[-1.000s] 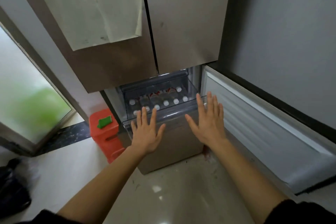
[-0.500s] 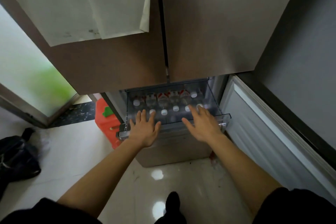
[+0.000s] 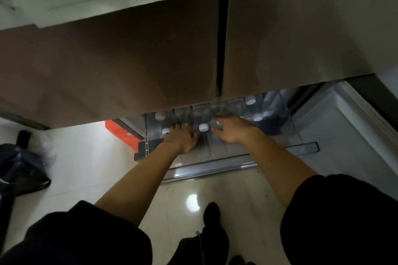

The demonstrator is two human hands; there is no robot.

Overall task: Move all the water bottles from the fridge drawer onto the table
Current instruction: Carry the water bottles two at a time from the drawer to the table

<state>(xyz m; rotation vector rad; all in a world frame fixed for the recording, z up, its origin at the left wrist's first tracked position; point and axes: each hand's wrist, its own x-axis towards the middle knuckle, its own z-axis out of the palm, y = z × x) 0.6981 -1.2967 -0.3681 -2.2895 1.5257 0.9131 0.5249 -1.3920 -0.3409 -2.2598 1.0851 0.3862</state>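
The fridge drawer [image 3: 305, 146], a clear plastic bin, is standing pulled out beneath the brown fridge doors [image 3: 129, 60], and the water bottles [image 3: 203, 127] are standing upright inside it, their white caps showing in rows. The left hand [image 3: 182, 137] is hovering inside the drawer's left half, fingers pointing forward among the caps. The right hand [image 3: 231, 130] is hovering just beside it, past the nearest cap. Both sets of fingertips are blurring into the bottles, so I cannot tell whether either hand is spread or curling round a bottle. A red container [image 3: 120, 130] is sitting on the floor [image 3: 86, 168] left of the drawer, and a dark bag [image 3: 19, 168] is lying farther left.
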